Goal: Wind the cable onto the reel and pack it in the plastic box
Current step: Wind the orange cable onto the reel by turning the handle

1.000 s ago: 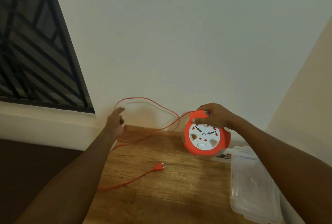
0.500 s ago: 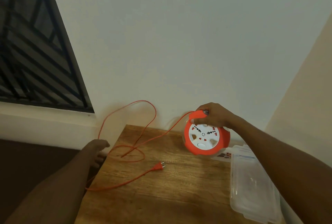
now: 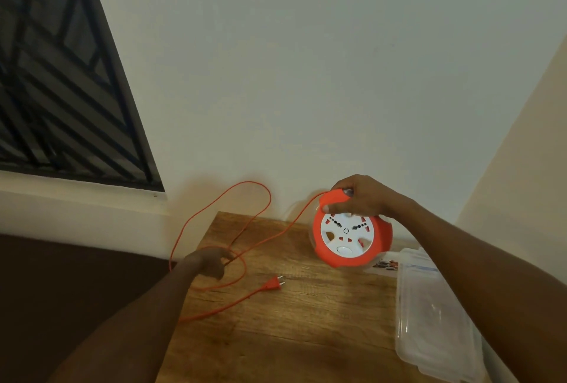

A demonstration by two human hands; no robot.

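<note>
An orange reel [image 3: 352,237] with a white socket face stands on edge at the back of the wooden table [image 3: 294,330]. My right hand [image 3: 357,197] grips its top handle. A thin orange cable [image 3: 251,192] runs from the reel's top, loops up against the wall, hangs off the table's left edge and ends in an orange plug [image 3: 272,284] lying on the table. My left hand [image 3: 207,261] pinches the cable at the table's left edge. A clear plastic box [image 3: 435,315] lies at the right edge, under my right forearm.
A white wall rises right behind the table. A dark barred window [image 3: 61,82] is at the upper left, with a white sill below it. A small printed label [image 3: 385,265] lies between the reel and the box. Dark floor lies left of the table.
My left hand dropped from up near the wall to the table's left edge and took hold of the cable. The cable loop shifted with it. The reel and my right hand stayed put.
</note>
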